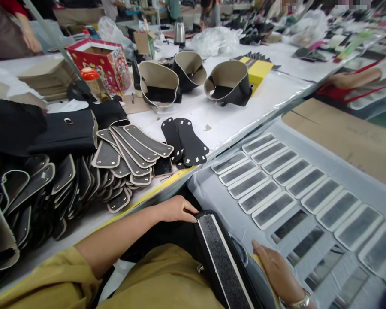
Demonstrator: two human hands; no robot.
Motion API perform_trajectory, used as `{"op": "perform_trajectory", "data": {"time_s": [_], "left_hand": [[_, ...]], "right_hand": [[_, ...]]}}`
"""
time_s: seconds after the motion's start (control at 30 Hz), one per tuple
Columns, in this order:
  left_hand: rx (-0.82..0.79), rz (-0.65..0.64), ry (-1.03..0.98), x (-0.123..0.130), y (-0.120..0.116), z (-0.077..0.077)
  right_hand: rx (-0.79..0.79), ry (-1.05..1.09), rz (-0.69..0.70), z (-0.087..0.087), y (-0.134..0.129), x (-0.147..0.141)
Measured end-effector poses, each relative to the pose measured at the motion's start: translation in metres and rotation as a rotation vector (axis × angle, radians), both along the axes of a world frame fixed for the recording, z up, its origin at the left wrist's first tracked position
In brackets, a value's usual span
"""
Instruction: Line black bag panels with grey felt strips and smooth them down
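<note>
Well left of the black panel point(232, 244) lies a crowded pile of tan-edged leather-look pieces point(83, 180). Beyond the panel's far end, flared black cut-outs point(193, 143) overlap on the bench. The left hand point(176, 210) grasps the panel's far-left corner between thumb and fingers. The panel itself lies slantwise before the person's front, carrying a white-bordered grey strip point(224, 262) lengthwise. Just right of it, the right hand point(273, 266) has its fingers extended along a yellow edge point(260, 264); whether it grips cannot be told. Further right, white-bordered rectangles point(305, 183) sit in rows on grey sheeting point(209, 186). Recommended, in judgement: steady the corner, keep the strip flat and its borders parallel to the panel's sides.
</note>
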State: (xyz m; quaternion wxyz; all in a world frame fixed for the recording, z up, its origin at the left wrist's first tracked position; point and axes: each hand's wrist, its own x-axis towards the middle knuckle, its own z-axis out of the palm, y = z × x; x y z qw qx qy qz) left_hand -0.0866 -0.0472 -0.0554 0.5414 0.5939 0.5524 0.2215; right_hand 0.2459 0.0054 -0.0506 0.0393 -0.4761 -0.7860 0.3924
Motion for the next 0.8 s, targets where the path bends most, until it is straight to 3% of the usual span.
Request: {"op": "perform_trajectory", "data": {"time_s": [0.2,0.37,0.5,0.67,0.8], "left_hand": [[0.009,-0.179,0.095,0.001,0.011,0.018],[0.068,-0.265,0.169,0.003,0.017,0.030],[0.091,-0.205,0.273,0.014,0.017,0.033],[0.058,-0.049,0.318,0.031,0.009,0.037],[-0.032,-0.083,0.218,0.028,0.001,0.033]], "right_hand": [[-0.105,0.099,-0.130,-0.010,-0.037,0.001],[-0.189,0.148,-0.215,-0.011,-0.050,-0.003],[-0.159,0.107,-0.217,-0.006,-0.052,-0.003],[-0.034,-0.107,-0.190,0.003,-0.050,-0.007],[0.159,-0.234,-0.097,0.009,-0.050,-0.004]]}}
